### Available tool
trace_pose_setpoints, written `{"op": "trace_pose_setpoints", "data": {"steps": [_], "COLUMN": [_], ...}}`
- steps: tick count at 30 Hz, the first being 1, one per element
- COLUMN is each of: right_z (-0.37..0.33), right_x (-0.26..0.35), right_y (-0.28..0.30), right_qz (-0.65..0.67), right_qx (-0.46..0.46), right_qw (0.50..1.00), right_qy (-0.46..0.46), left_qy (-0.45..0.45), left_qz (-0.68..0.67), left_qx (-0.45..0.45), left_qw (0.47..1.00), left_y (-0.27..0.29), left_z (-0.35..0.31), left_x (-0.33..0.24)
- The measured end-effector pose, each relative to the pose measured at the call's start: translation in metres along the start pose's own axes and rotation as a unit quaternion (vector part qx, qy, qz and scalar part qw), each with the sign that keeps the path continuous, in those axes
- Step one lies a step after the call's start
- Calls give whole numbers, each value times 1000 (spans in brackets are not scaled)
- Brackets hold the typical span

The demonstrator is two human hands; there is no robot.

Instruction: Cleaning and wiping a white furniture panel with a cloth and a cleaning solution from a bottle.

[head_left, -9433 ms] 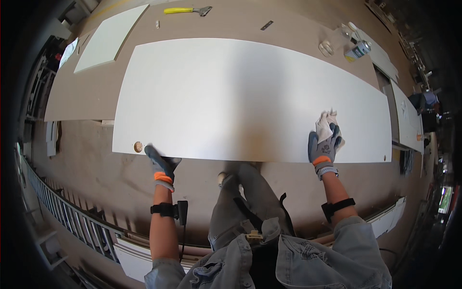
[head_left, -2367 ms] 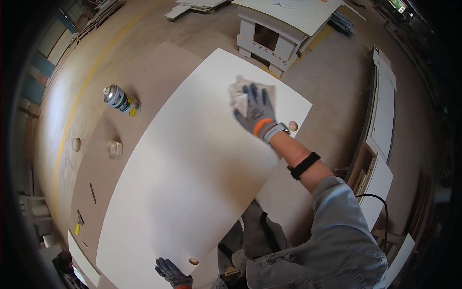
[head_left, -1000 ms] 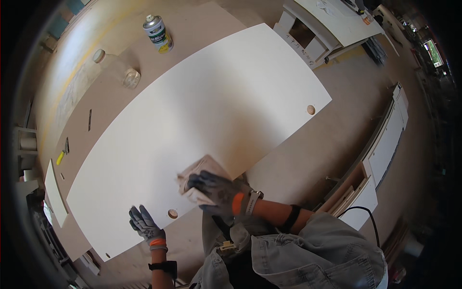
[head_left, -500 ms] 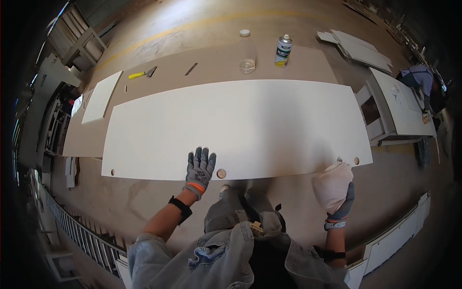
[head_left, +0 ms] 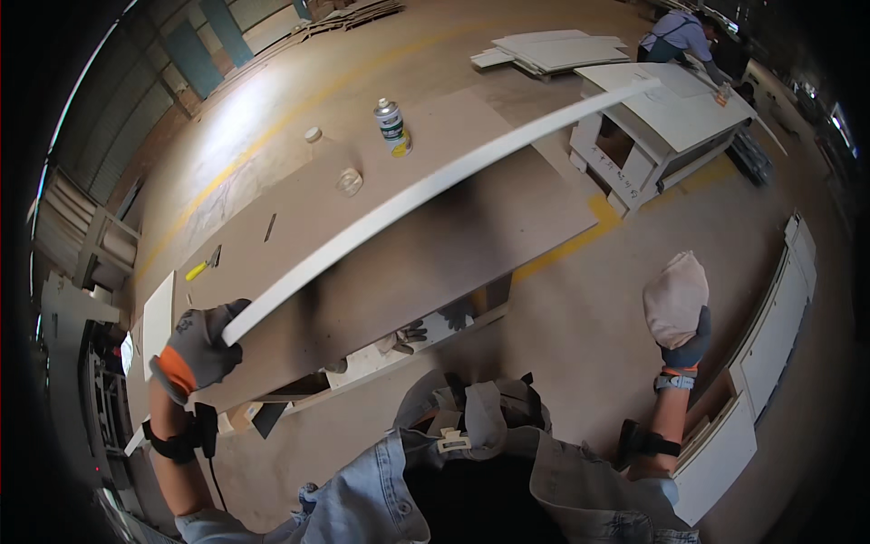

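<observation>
My left hand (head_left: 207,346), in a grey glove with an orange cuff, is closed around the near left end of a long white panel (head_left: 435,181). The panel is turned up so that mainly its narrow edge shows, slanting from my left hand to the far right over the brown-topped table (head_left: 507,236). In my right hand (head_left: 687,343), also gloved, is a bunched pale cloth (head_left: 676,295), held out to the right, off the table and apart from the panel.
Beyond the panel are a spray can (head_left: 392,129), a clear bottle (head_left: 348,181), a yellow-handled scraper (head_left: 203,264) and a dark strip (head_left: 270,227). Gloves (head_left: 408,337) lie on a shelf below the tabletop. A co-worker (head_left: 678,38) bends over another bench (head_left: 671,104). White boards (head_left: 716,471) lean at right.
The white panel has gone from lying flat to standing on edge. My left hand, earlier flat on it, now grips its end. My right hand has moved outward with the cloth.
</observation>
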State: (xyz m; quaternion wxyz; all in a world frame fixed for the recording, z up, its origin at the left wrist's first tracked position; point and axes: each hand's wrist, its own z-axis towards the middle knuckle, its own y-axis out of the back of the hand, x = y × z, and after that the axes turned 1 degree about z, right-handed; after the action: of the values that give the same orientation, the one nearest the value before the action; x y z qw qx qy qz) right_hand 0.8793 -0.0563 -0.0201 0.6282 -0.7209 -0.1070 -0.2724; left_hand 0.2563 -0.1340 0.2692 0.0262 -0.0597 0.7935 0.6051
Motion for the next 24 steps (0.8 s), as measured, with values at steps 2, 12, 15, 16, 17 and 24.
{"op": "trace_pose_setpoints", "data": {"steps": [2,12,15,16,17,24], "right_z": [7,29,32,36,38,73], "right_x": [-23,-125,-146,-157,-165,-200], "right_y": [-16,-117,-134,-133,-134,-153], "right_qz": [31,103,116,112,109,139], "right_qx": [42,127,106,100,94,80], "right_qw": [998,986,986,987,986,984], "right_qy": [-39,-45,-45,-61,-79,-82], "left_qy": [144,-30,-14,-23,1,28], "left_qz": [-76,-210,-116,-74,-14,91], "left_qx": [68,-52,-206,-257,-290,-404], "left_qw": [984,976,972,963,957,910], "left_y": [48,94,84,76,74,49], "left_z": [9,94,123,132,134,125], "left_x": [2,118,167,163,157,148]}}
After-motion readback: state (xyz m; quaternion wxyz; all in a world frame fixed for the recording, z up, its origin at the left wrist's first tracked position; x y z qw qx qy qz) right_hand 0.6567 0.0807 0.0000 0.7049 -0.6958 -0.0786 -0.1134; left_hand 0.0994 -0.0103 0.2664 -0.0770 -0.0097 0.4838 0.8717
